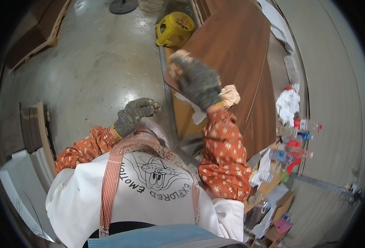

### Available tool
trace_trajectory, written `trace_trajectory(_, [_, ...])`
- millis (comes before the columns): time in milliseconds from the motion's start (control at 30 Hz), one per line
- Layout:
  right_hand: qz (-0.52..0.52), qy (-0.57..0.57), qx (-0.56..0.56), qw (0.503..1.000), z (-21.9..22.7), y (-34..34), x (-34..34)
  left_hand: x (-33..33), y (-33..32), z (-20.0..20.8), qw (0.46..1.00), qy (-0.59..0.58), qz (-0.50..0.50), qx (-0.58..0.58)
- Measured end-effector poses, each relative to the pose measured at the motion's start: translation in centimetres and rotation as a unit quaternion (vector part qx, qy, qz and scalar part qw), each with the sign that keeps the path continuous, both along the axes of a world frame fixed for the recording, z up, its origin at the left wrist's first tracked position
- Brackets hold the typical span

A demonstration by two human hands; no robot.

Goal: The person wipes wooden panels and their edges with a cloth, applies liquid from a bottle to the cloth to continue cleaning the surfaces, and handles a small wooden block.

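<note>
My right hand (197,82), in a dark grey knit glove, is over the near left corner of a brown wood-grain panel (236,45). Motion smears its fingers. They appear closed on a crumpled beige cloth (231,96), which pokes out by the wrist, with similar pale patches at the fingertips. My left hand (135,115), gloved alike, is held in front of my apron (115,169), off the panel. Its fingers are curled in together, and nothing shows in them.
A yellow plastic stool (175,29) stands beyond the panel's left edge. Plastic bottles (281,156), crumpled white paper (287,106) and cardboard (282,204) clutter the right side. Boards (31,128) lean at the left. A dark round base (123,5) rests on the floor at the far end.
</note>
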State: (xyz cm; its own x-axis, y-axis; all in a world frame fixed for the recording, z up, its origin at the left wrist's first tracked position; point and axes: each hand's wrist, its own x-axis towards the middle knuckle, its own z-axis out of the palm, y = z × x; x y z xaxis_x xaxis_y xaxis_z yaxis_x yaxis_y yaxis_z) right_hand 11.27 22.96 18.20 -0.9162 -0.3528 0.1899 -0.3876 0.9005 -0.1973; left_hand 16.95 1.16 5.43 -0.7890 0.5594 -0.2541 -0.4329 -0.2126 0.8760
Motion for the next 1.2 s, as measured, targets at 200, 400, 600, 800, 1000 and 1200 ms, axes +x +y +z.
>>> trace_trajectory(200, [-0.085,-0.119,0.065,0.987,-0.9,3.0,12.5,-3.0,-0.3,-0.8,0.997,-0.002,0.033,0.070])
trace_trajectory(400, [-0.301,0.088,-0.041,0.949,-2.1,7.5,22.6,-3.1,1.4,-1.4,0.990,0.120,-0.063,0.037])
trace_trajectory(600, [-0.274,0.230,0.100,0.928,-5.3,-3.1,15.2,0.0,2.5,0.1,0.986,0.064,-0.132,0.077])
trace_trajectory(800, [-0.358,0.052,-0.142,0.921,-4.0,2.8,19.5,0.8,2.9,1.3,0.991,0.003,-0.102,0.091])
trace_trajectory(1000, [-0.546,0.124,-0.022,0.828,-4.8,9.1,27.5,1.9,3.3,1.0,0.987,-0.011,-0.128,0.097])
trace_trajectory(1200, [-0.553,0.186,-0.102,0.806,-6.3,9.2,28.1,1.1,10.5,1.5,0.980,0.077,-0.175,0.061])
